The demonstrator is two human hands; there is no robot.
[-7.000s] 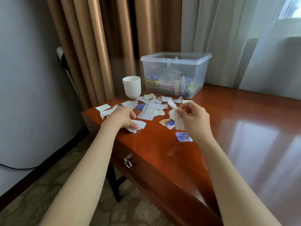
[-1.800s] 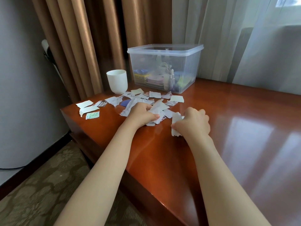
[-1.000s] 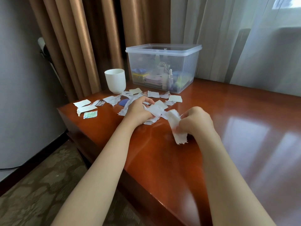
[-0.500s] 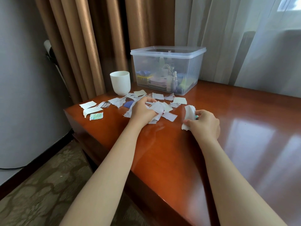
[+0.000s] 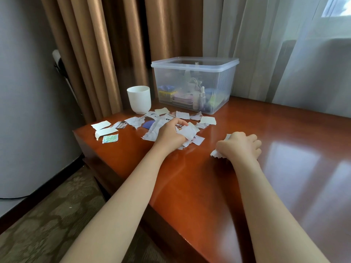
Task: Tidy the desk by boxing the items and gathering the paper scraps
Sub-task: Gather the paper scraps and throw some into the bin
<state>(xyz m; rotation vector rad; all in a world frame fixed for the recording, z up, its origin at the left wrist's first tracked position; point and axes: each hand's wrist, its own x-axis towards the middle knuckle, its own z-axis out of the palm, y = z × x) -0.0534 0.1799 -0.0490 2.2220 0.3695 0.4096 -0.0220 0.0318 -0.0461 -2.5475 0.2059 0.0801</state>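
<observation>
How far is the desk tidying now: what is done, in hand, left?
Done: small items lie inside the clear plastic box. In hand: the left hand grips a bunch of white paper scraps; the right hand holds a crumpled white paper wad. Left: loose torn scraps by the white cup, and three pieces at the corner of the red-brown wooden desk.

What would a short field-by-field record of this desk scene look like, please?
Clear box: at the back of the desk, small items inside
White cup: upright, beside the box
Left hand: grips a bunch of scraps in the pile
Right hand: holds a wad of scraps, apart from the pile
Loose scraps: spread in front of the cup and box
Corner scraps: a few, apart near the desk's left corner
</observation>
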